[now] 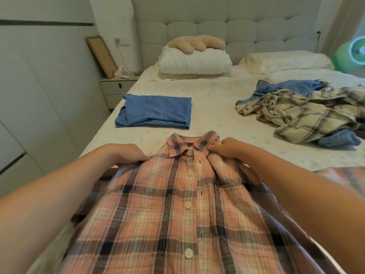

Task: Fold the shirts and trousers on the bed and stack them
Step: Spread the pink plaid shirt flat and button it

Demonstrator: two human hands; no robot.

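While pinching the pink plaid shirt at its left shoulder, left hand closed on the cloth, fingers tucked under the fabric edge. Just beyond, near the left edge of the bed, a folded blue garment, lying flat, apart from the shirt's collar. Shirt itself spread front-up, buttoned, collar pointing toward the headboard. At the collar's right side, right hand clenched on a bunch of the shirt's shoulder cloth. Farther right, a crumpled cream plaid shirt heaped over blue denim, unfolded, well apart from both hands.
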